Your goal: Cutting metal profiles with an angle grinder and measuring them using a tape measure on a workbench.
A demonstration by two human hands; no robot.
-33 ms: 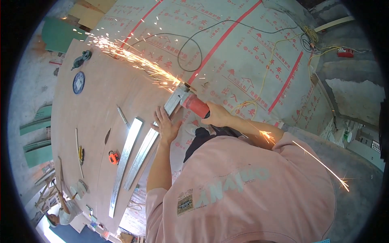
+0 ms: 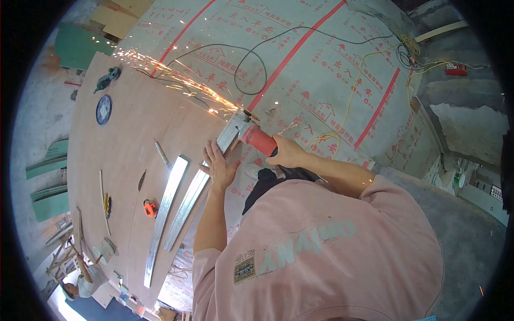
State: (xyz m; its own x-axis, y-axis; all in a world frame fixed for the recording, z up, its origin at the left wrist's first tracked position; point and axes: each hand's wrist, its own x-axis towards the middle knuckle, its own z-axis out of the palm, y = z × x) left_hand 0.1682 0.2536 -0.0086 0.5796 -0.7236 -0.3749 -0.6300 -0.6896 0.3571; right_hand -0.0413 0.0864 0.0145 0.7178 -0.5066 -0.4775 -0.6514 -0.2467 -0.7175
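Observation:
My right hand (image 2: 289, 152) is closed around the body of a red angle grinder (image 2: 259, 140). The grinder's disc meets the far end of a silver metal channel (image 2: 187, 213), and orange sparks (image 2: 203, 92) stream off to the far left. My left hand (image 2: 218, 165) lies on that channel just short of the grinder, its fingers stretched out and the thumb apart. A second metal channel (image 2: 165, 219) rests beside it on the brown board (image 2: 126, 160). Left of my left hand lies a slim pen-like tool (image 2: 161, 152).
On the board are an orange tape measure (image 2: 150, 208), another grinder (image 2: 108, 79) and a blue-rimmed disc (image 2: 104, 110). Black cable (image 2: 266, 72) loops over the printed floor covering (image 2: 321, 101). Another person (image 2: 85, 281) is at the lower left. Green boards (image 2: 51, 203) lie left.
The spark stream has become thinner. The long bright streak at the right and the burst by my right forearm have faded. Both hands and the grinder stay in place.

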